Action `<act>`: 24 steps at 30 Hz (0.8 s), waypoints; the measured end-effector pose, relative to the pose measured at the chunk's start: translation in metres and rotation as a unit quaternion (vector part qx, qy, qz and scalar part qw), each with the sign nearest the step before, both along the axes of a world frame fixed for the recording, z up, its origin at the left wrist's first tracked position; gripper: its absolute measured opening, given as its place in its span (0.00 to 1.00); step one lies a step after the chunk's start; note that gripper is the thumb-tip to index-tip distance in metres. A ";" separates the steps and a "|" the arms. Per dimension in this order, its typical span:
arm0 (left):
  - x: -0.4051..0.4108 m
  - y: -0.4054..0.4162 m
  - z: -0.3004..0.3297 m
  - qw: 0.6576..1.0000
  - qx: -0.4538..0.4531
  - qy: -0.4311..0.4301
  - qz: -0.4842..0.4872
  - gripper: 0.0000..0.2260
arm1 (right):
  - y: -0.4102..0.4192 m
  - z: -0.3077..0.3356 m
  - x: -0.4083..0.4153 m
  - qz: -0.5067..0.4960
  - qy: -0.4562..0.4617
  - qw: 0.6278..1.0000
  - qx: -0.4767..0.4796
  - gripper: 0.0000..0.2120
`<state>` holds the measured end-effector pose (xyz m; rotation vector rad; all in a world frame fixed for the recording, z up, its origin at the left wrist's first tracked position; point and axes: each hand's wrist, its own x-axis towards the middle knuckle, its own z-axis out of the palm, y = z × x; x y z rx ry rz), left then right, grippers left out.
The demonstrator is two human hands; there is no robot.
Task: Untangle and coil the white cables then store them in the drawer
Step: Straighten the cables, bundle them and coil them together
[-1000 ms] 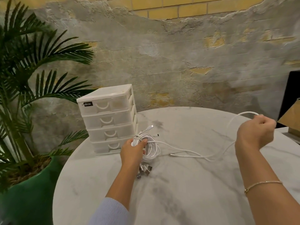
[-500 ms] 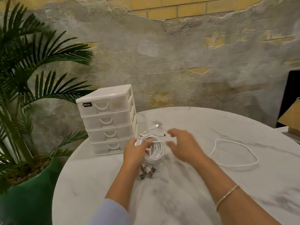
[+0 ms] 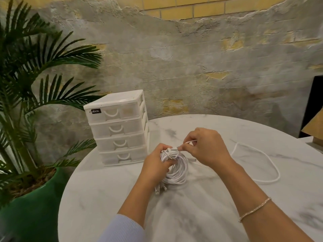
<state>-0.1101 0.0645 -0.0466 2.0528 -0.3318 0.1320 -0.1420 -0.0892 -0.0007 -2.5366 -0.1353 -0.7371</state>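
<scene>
Left hand: the left hand grips the bundle of white cables at its top, fingers curled through the loops, lifting it just over the marble table.
Right hand: the right hand pinches 1 loose cable end between thumb and fingertips, right beside the bundle's top.
Key relation: the strand runs left from the pinch into the wrap under the left thumb; probably a knot, though blur hides it.
Plugs: USB plugs dangle below the bundle.
Freed cable: 1 separate white cable lies looped on the table, right of both hands.
Storage: the 4-drawer plastic organizer stands just behind-left, all drawers closed.
</scene>
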 end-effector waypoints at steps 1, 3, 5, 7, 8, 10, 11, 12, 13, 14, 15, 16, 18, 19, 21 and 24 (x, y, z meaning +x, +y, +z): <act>0.000 0.000 0.000 1.000 0.022 -0.011 -0.006 0.13 | 0.000 0.001 -0.001 -0.006 -0.010 1.000 0.008 0.10; -0.002 0.000 0.002 0.998 0.055 -0.032 -0.018 0.11 | -0.001 0.001 -0.001 -0.014 -0.017 0.999 0.026 0.11; -0.003 0.000 0.003 0.997 0.060 -0.036 -0.035 0.11 | -0.003 0.000 0.000 -0.013 -0.007 0.999 0.050 0.11; -0.004 0.001 0.005 0.996 0.052 -0.022 -0.065 0.13 | -0.006 -0.001 0.004 -0.005 0.011 0.997 0.082 0.10; -0.005 0.001 0.005 0.996 0.044 -0.010 -0.082 0.14 | -0.008 -0.002 0.006 0.000 0.022 0.994 0.103 0.09; -0.006 0.002 0.007 0.994 0.025 0.015 -0.109 0.16 | -0.013 -0.004 0.008 0.021 0.041 0.983 0.177 0.07; -0.006 0.002 0.008 0.992 0.017 0.026 -0.122 0.16 | -0.015 -0.006 0.008 0.037 0.053 0.972 0.225 0.06; -0.008 0.002 0.009 0.990 0.009 0.035 -0.136 0.16 | -0.017 -0.008 0.009 0.053 0.066 0.959 0.270 0.06; -0.009 0.002 0.010 0.988 -0.002 0.044 -0.150 0.15 | -0.018 -0.011 0.009 0.068 0.077 0.945 0.309 0.06; -0.011 0.002 0.011 0.985 -0.016 0.052 -0.164 0.15 | -0.018 -0.014 0.011 0.080 0.086 0.932 0.343 0.06; -0.012 0.001 0.012 0.983 -0.029 0.057 -0.174 0.15 | -0.018 -0.017 0.012 0.090 0.096 0.922 0.365 0.06; -0.013 0.001 0.013 0.982 -0.041 0.059 -0.176 0.15 | -0.018 -0.019 0.013 0.097 0.107 0.915 0.376 0.06; -0.016 -0.002 0.014 0.982 -0.063 0.059 -0.165 0.14 | -0.017 -0.020 0.014 0.102 0.135 0.905 0.391 0.05; -0.017 -0.003 0.014 0.982 -0.079 0.059 -0.158 0.14 | -0.016 -0.020 0.015 0.108 0.149 0.895 0.407 0.06; -0.016 -0.005 0.013 0.981 -0.121 0.056 -0.138 0.15 | -0.015 -0.020 0.016 0.118 0.182 0.880 0.423 0.06; -0.014 -0.006 0.012 0.974 -0.186 0.051 -0.118 0.18 | -0.015 -0.024 0.017 0.123 0.223 0.887 0.385 0.02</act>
